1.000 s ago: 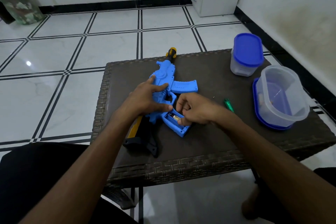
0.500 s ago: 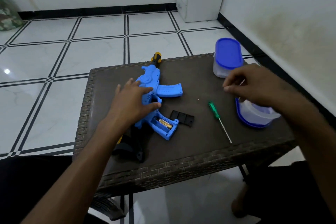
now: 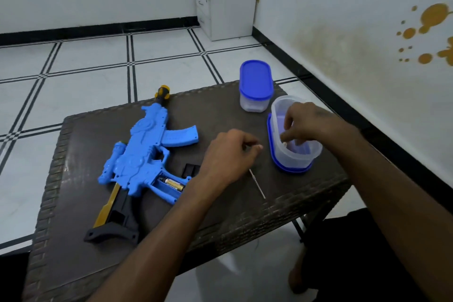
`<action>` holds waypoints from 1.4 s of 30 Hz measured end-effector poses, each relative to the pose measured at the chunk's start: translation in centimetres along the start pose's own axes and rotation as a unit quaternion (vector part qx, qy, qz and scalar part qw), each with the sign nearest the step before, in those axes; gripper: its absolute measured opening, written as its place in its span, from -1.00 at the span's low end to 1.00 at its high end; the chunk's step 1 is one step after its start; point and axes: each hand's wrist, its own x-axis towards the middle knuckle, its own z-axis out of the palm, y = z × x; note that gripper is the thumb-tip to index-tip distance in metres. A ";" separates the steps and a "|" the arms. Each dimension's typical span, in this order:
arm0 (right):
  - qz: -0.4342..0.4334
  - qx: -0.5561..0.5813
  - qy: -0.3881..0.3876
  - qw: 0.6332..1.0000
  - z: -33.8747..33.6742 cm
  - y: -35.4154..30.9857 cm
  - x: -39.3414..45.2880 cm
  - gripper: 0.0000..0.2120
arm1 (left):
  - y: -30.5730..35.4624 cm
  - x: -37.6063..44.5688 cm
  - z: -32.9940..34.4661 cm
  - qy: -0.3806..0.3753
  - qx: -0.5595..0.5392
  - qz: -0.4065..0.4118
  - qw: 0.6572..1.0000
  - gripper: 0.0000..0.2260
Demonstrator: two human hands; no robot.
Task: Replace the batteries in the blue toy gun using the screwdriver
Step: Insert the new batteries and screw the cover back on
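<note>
Right hand (image 3: 304, 127) fingers curled inside open container (image 3: 294, 154), contents unclear. Left hand (image 3: 230, 152) loosely closed beside it, grip unclear. Risk: knocking container over, scattering contents.

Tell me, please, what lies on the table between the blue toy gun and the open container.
In the head view, the left hand hovers there, above a black cover piece beside the blue toy gun and the screwdriver nearer the open container.
</note>
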 end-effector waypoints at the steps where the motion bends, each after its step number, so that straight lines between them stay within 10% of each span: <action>1: 0.002 0.002 -0.006 1.000 0.4 0.2 0.1 -0.78 | 0.5 0.2 0.5 -0.013 0.009 0.012 1.000 -0.74; 22: -0.036 -0.095 0.010 0.995 1.8 0.3 -0.3 -0.68 | 1.2 0.4 1.0 -0.055 0.045 0.049 0.996 -0.70; 29: -0.151 0.071 0.202 0.965 0.2 -0.2 -1.3 -0.73 | -2.9 -0.6 -5.0 0.096 -0.002 -0.033 0.995 -0.76; 42: -0.291 0.353 0.040 0.888 5.1 -11.3 -6.0 -0.71 | -12.9 -7.6 -9.2 0.052 0.103 -0.188 0.975 -0.40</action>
